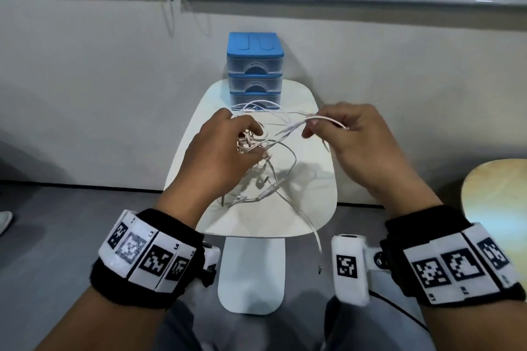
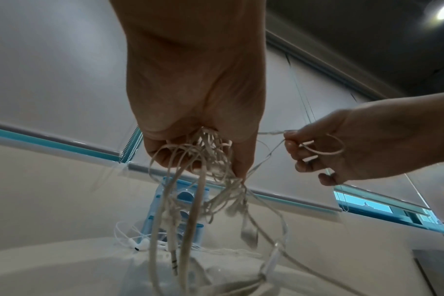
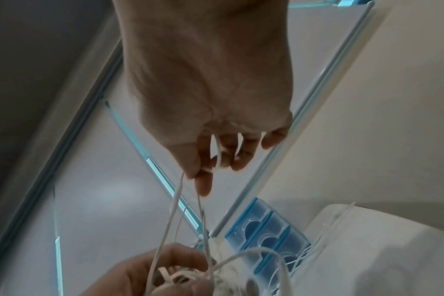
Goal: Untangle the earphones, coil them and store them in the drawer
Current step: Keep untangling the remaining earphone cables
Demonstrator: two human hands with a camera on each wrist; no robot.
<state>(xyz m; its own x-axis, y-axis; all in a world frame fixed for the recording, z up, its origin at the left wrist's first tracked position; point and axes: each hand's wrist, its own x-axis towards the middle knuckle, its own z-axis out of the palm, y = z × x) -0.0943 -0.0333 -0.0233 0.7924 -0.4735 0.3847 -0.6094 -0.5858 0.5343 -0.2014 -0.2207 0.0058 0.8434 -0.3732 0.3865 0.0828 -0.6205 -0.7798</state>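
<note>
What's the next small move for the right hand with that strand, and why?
Probably draw the right hand slowly farther right, away from the left hand. The left hand grips the tangled earphones above the table, the right pinches one strand that leads out of the bundle, and loops hang loose beneath. All three drawers are closed, so storing comes later.

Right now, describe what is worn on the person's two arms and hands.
Both hands are bare: no gloves or sleeves. The left hand and right hand each have a black wristband wrapped with white panels printed with black square code markers. A small white camera box, also carrying a marker, is mounted inside the right wrist, with a thin black cable trailing from it.
</note>
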